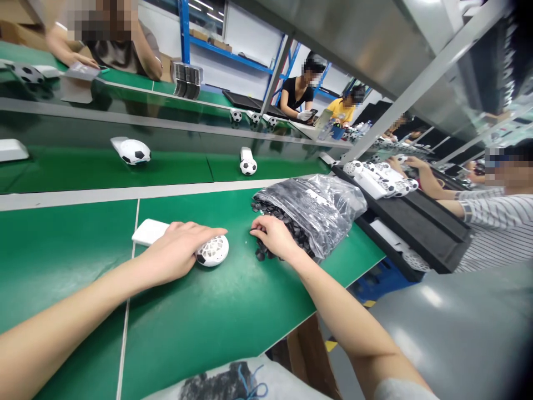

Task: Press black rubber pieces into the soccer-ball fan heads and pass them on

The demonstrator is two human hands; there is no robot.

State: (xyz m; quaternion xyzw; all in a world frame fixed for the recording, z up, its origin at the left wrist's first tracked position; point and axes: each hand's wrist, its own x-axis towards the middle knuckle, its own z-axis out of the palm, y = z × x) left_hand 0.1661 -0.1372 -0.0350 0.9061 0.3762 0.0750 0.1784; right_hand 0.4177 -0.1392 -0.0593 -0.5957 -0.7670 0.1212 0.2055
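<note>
Left hand (177,253) open and palm-down over a white soccer-ball-patterned toy (212,250), toy's long axis lying across the green bench (216,316), ball end just past the fingertips, pointing toward the right hand (275,236), curled closed around black pieces (263,206) spilling from a clear plastic bag (320,203)

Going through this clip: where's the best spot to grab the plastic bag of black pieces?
Probably the slack closed end of the clear plastic bag, from above on the far side: that film looks loose enough to pinch, while the open mouth faces the right hand, black pieces spilling there.
</note>
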